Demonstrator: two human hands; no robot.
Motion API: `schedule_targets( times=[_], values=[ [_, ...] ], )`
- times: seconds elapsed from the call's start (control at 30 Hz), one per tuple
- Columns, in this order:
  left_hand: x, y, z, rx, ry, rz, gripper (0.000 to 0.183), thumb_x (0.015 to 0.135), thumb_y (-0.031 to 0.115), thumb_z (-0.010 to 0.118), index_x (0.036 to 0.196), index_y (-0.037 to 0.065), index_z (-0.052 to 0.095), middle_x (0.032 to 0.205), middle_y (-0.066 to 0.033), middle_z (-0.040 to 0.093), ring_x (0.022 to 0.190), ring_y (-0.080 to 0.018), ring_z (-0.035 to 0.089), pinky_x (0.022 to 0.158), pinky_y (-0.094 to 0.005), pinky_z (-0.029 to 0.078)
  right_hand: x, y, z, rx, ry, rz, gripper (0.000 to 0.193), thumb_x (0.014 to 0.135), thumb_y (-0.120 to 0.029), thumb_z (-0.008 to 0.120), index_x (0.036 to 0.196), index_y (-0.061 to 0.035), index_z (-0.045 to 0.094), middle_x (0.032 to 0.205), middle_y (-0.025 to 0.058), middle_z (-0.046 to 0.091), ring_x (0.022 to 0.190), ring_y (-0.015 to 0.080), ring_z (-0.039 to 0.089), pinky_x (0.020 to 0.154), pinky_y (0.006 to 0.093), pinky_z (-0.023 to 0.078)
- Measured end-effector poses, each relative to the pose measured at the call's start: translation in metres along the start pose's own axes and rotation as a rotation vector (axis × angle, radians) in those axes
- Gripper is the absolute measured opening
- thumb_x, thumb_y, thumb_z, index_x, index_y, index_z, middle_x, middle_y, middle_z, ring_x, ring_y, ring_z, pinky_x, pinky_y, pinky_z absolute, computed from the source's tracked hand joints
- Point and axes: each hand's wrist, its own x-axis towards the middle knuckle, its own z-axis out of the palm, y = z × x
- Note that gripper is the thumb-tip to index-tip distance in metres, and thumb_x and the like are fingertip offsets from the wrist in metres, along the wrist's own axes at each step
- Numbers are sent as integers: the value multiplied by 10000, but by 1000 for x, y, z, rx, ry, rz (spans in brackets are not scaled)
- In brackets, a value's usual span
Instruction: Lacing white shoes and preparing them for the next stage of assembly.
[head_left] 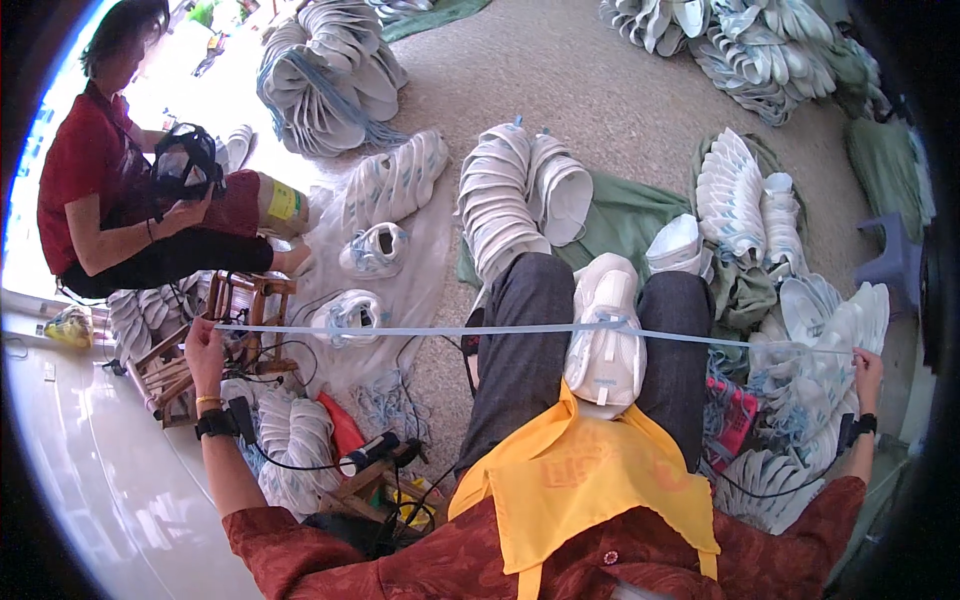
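A white shoe upper (605, 375) rests between my knees on my lap, its toe pointing away from me. A pale blue shoelace (430, 330) crosses it near the top of the tongue and stretches almost straight out to both sides. My left hand (206, 348) pinches one end of the lace, far out beside a wooden stool. Out to the right, my right hand (867, 372) has its fingers closed on the other end, above stacked shoe uppers. Whether the lace runs through eyelets or only lies over the shoe is too small to tell.
Stacks of nested white uppers (497, 195) stand ahead. Two single shoes (374, 250) sit on plastic sheeting at left. A person (95, 200) in red sits far left, holding a dark item. A wooden stool (255, 310), a grey-blue plastic stool (890, 262) and green cloth (625, 225) lie around.
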Motion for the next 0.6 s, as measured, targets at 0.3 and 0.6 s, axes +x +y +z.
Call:
schedule_targets(
  times=[0.3, 0.6],
  values=[
    [19, -17, -5, 93, 33, 21, 48, 941, 48, 599, 897, 27, 595, 692, 13, 522, 623, -75, 458, 568, -275, 389, 5, 54, -8, 310, 88, 246, 273, 984, 24, 569, 1216, -34, 702, 1003, 77, 707, 726, 123, 662, 621, 249, 577],
    [30, -18, -7, 180, 31, -45, 46, 889, 64, 630, 887, 26, 604, 691, -13, 577, 618, -91, 520, 562, -284, 426, -26, 68, -20, 195, 104, 360, 217, 973, 4, 599, 1168, -24, 689, 939, 65, 683, 673, 124, 647, 578, 261, 565]
  ],
)
